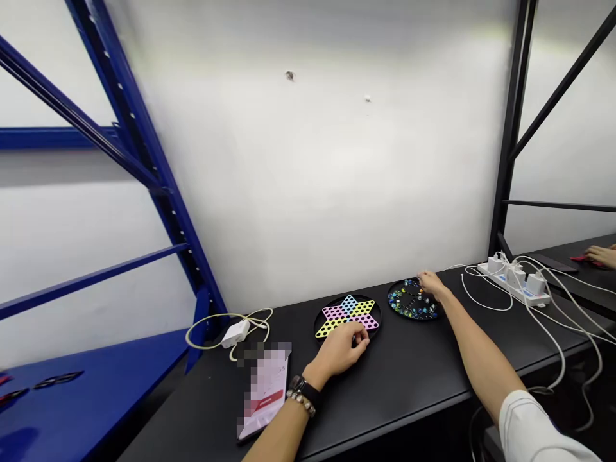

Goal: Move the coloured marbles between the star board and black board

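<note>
A Chinese checkers board (349, 312), star-shaped with pink, yellow and blue points full of holes, lies in a round black tray on the black table. My left hand (341, 350), wearing a dark wristband and a bead bracelet, rests over the board's front edge with curled fingers; whatever they may hold is hidden. To the right is a round black marble tray (414, 300), its rim compartments filled with coloured glass marbles (414, 313). My right hand (430, 282) reaches to its far right side, fingertips pinched together. What is between them is too small to make out.
A tablet or phone (267, 398), partly pixelated, lies left of my left wrist. Behind it are a white charger (235, 333) and cable. A power strip (514, 282) with plugs and trailing cords stands at right. Another person's hand (601, 255) shows at the far right.
</note>
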The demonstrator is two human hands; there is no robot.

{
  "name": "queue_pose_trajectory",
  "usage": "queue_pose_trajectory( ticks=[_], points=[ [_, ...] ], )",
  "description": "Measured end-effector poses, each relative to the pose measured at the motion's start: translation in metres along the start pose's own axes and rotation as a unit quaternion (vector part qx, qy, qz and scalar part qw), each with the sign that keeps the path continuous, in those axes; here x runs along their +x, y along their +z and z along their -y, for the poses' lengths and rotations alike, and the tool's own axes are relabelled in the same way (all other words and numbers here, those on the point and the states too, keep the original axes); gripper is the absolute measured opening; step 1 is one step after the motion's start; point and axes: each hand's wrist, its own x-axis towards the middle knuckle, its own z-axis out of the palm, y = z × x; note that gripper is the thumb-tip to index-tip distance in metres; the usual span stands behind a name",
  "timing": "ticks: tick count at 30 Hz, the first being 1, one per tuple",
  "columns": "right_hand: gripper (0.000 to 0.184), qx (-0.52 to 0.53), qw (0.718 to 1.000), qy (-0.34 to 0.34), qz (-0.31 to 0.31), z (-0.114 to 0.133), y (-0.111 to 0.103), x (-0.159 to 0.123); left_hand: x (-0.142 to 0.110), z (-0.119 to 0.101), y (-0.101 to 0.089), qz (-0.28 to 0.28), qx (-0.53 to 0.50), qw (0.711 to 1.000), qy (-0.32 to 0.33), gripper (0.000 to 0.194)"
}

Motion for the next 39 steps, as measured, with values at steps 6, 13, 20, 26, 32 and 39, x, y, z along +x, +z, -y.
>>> queue_pose_trajectory(
  ticks=[6,13,20,26,32,39],
  points=[
    [0.018,0.464,0.882,-0.063,0.05,0.013,-0.023,-0.003,0.0,-0.001,-0.001,0.002,0.001,1.0,-0.005,0.014],
    [0.011,0.647,0.752,0.011,0.124,0.015,-0.021,-0.009,0.001,-0.001,0.0,0.001,-0.001,1.0,-0.005,0.013],
    [0.025,0.537,0.82,0.016,0.198,0.031,0.011,-0.017,0.001,-0.001,-0.001,0.005,-0.002,1.0,-0.006,0.013],
    [0.04,0.226,0.945,-0.083,0.221,0.051,0.067,-0.037,0.0,0.0,0.0,-0.001,0.0,1.0,-0.001,0.011],
    [0.037,-0.202,0.949,-0.205,0.132,0.068,0.097,-0.063,0.001,-0.001,0.001,0.001,-0.003,1.0,-0.002,0.013],
    [0.031,-0.344,0.906,-0.214,0.124,0.078,0.106,-0.077,0.001,-0.001,0.001,-0.003,-0.003,1.0,0.002,0.012]
  ],
)
